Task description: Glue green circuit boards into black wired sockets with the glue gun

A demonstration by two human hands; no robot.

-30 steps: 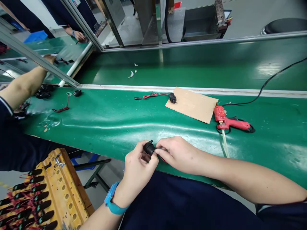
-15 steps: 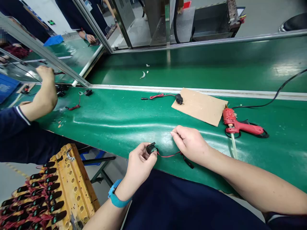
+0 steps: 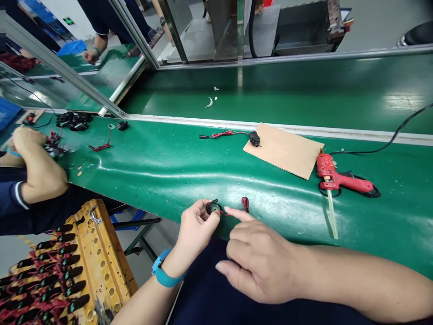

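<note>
My left hand [image 3: 196, 232], with a blue band at the wrist, pinches a small round black part [image 3: 212, 207] with a greenish face between thumb and fingers. A thin red wire leaves that part toward a folded red-and-black wire bundle [image 3: 245, 204] on the green bench. Just right of the part is my right hand [image 3: 259, 257]. Its index finger points at the wire by the part, the thumb is spread away, and the other fingers are curled with nothing visible in them. Whether the index fingertip touches the wire, I cannot tell.
On the bench lie a cardboard sheet [image 3: 287, 153], a black wired part [image 3: 254, 138] on its edge and a red glue gun [image 3: 345, 179] with its cord. A yellow rack [image 3: 101, 257] holds several wired parts at lower left. A co-worker's arm [image 3: 43, 167] is at left.
My right hand has swung down and nearer, its index finger now extended toward the part. The wire bundle shows beyond that hand. My left hand keeps its hold. The co-worker's arm has lowered.
</note>
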